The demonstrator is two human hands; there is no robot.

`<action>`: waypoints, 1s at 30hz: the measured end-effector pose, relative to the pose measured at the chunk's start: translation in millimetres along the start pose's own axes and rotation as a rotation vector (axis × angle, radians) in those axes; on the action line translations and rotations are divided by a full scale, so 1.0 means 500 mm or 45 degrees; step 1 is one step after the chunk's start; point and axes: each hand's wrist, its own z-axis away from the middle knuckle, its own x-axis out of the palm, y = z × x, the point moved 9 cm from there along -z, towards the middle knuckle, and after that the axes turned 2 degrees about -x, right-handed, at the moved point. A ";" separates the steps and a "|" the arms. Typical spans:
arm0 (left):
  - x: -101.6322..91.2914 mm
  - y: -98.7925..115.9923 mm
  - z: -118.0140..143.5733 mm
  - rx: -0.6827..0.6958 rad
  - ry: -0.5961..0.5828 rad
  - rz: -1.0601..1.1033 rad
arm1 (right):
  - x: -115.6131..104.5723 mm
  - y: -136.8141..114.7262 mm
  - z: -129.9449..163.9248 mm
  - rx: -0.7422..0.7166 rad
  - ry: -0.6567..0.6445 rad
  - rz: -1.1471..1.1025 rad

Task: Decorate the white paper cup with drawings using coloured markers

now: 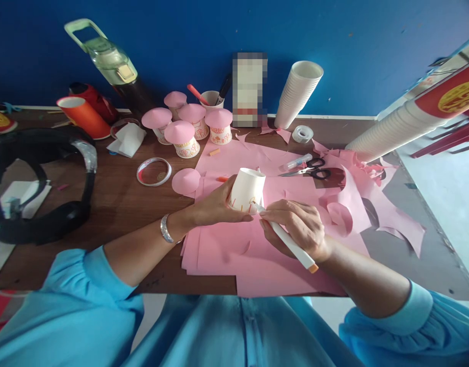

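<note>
Our white paper cup [247, 189], upturned with small orange marks low on its side, sits over pink paper [234, 255] mid-surface. Our left hand [215, 206] grips it; our right hand [297, 227] pinches a white marker [286, 238] against it.

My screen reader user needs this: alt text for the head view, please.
The left hand steadies an upturned white paper cup on pink paper sheets while the right hand touches a marker to it. Pink-capped cups stand behind.

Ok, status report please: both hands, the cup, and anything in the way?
Left hand grips cup, upside down on pink paper. Right hand holds marker, tip at cup's side. Scissors lie behind, apart.
</note>
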 end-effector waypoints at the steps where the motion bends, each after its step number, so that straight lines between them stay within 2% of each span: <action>1: 0.000 0.000 -0.001 0.001 -0.001 0.000 | 0.000 -0.001 0.000 -0.002 0.003 -0.003; 17: -0.003 0.005 0.002 0.006 0.028 -0.042 | 0.004 -0.008 0.004 -0.025 -0.020 -0.008; 30: -0.004 -0.003 0.002 -0.027 0.022 0.002 | -0.005 0.001 -0.002 -0.007 0.025 0.076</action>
